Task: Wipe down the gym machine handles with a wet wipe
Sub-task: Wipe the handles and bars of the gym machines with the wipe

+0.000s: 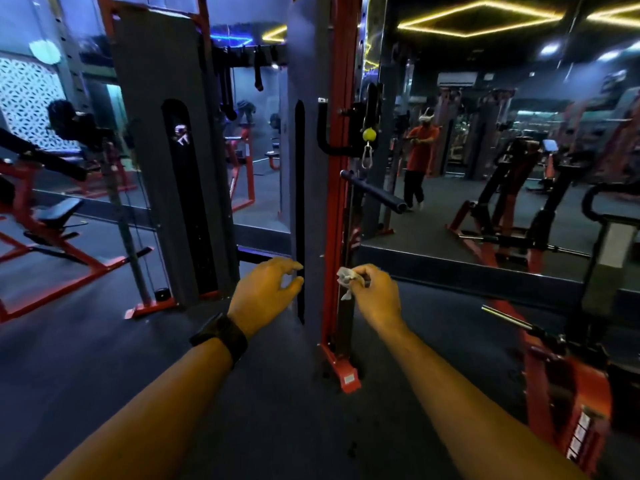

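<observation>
- The right hand (375,292) is pinching a crumpled wet wipe (346,277) near the red post (334,202).
- The left hand (263,289) is hovering loosely curled, holding nothing.

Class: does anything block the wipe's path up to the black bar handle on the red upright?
Nothing visible does. The right hand pinches the wipe low beside the red upright; the black bar handle juts out above it, with open space between.

wet wipe (346,276) — crumpled cloth (white), frame (334,202) glossy painted metal
</observation>
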A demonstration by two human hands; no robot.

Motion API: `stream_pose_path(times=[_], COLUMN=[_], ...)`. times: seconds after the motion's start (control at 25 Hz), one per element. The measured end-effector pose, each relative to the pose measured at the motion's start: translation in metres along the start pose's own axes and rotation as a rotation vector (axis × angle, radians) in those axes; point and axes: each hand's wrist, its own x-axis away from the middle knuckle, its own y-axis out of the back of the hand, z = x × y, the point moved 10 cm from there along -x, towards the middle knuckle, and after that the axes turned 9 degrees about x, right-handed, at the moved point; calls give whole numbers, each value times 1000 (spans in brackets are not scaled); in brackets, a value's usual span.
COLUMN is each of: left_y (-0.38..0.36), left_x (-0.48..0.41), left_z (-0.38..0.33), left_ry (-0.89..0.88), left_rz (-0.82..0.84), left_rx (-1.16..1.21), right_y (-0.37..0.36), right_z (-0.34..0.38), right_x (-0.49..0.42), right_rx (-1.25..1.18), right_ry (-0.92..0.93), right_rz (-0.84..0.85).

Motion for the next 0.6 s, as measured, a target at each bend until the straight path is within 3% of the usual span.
stream_pose_path(times=[0.36, 0.6], left_y=[-69, -101], left_x=[-278, -458], left_z=[141, 176], left_ry=[-109, -185], left_rz=[69, 87], left_rx=[-27, 21], right_y=[-102, -127], right_z=[-43, -66], right_x=[-265, -413], right_rx=[28, 19], right_ry=[-40, -41], right_rz=[-162, -303])
